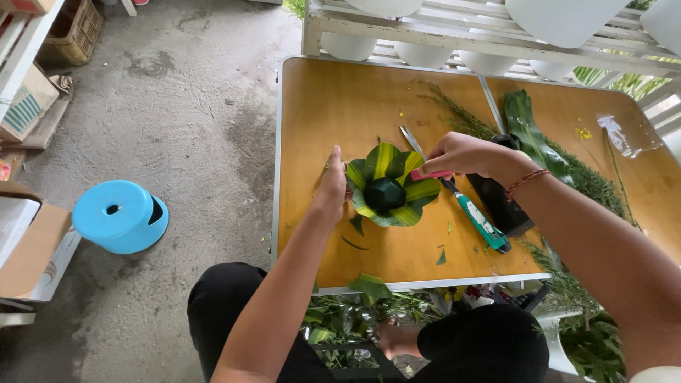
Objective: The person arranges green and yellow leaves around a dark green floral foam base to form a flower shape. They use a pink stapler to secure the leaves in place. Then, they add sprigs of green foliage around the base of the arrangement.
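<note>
A rosette of folded green-and-yellow striped leaves sits on the wooden table, wrapped around a dark green block at its centre. My left hand rests flat against the rosette's left side. My right hand hovers over the right side and pinches a small pink tool against the leaves. A red-beaded bracelet circles my right wrist.
Scissors lie behind the rosette; a teal-handled knife and a black object lie right of it. Long green leaves and feathery sprigs cover the right table. A blue stool, cardboard boxes and white pots surround the tables.
</note>
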